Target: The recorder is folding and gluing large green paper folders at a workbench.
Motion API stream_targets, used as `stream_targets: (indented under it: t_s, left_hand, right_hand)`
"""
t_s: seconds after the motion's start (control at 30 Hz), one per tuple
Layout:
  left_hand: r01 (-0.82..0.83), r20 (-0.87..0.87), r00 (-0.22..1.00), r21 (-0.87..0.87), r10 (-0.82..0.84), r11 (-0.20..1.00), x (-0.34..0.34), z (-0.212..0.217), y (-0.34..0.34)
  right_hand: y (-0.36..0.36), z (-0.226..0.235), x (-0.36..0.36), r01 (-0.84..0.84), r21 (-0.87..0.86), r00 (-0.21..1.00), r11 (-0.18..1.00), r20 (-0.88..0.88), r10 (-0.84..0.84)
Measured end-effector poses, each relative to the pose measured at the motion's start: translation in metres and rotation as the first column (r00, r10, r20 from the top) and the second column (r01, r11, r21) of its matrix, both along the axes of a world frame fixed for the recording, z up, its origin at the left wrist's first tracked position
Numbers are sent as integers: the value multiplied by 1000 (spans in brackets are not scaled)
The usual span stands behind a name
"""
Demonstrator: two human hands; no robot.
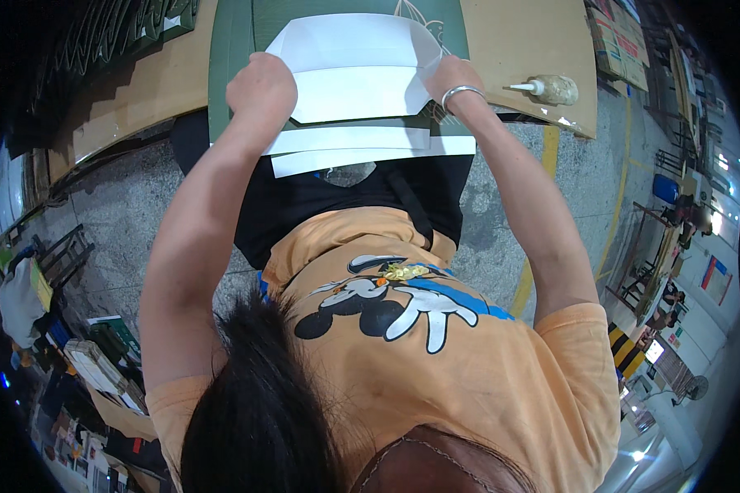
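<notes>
A worker in an orange T-shirt (501,370) sits at a brown bench (534,41), gripping a creased white sheet (358,82) at both ends. The left hand (263,86) is closed on one side edge; the right hand (454,80), a silver bracelet (460,92) at its wrist, is closed on the other. Most of the fingertips are hidden from where I stand. The sheet spans the gap between the two, over a flat green panel (230,25) whose near end reaches past the bench edge to the worker's lap; whether its underside touches the panel, I cannot tell. Nearer the worker, white strips (353,146) lie across the panel's near end, overlapping one another. Thin pale cords (423,16) loop out behind the sheet's far right corner. To the right, a squeeze bottle (555,89) lies on its side, nozzle toward the worker's right wrist. Folded dark green pieces (99,33) crowd the bench's far left, and a cardboard carton (621,45) stands beyond its right end.
</notes>
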State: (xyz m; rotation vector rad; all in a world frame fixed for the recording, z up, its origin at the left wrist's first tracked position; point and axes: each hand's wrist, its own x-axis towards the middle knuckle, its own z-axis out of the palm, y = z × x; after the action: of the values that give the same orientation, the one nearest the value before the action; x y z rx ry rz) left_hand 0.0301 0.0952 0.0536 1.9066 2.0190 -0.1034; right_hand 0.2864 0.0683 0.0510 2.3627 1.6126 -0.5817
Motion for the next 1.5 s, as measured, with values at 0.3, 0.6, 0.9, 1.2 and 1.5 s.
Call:
stream_targets:
  t_s: [0.3, 0.6, 0.9, 1.2, 1.5]
  left_hand:
    - [80, -10, 995, 676, -99, 732, 18, -26, -15]
    - [-345, 547, 814, 187, 195, 920, -13, -9, -13]
    - [-192, 407, 901, 69, 148, 979, -15, -10, 9]
    - [-197, 495, 844, -71, 206, 978, -27, 1, 22]
    - [-264, 978, 22, -193, 206, 945, -38, -11, 19]
  right_hand:
    - [-6, -5, 9, 218, 255, 975, 942, -107, -196]
    - [4, 27, -6, 49, 873, 996, 485, -81, 46]
    - [30, 7, -125, -356, 491, 696, 795, -429, 577]
    - [35, -8, -146, -509, 292, 758, 810, -294, 582]
    - [35, 3, -142, -601, 117, 725, 791, -337, 600]
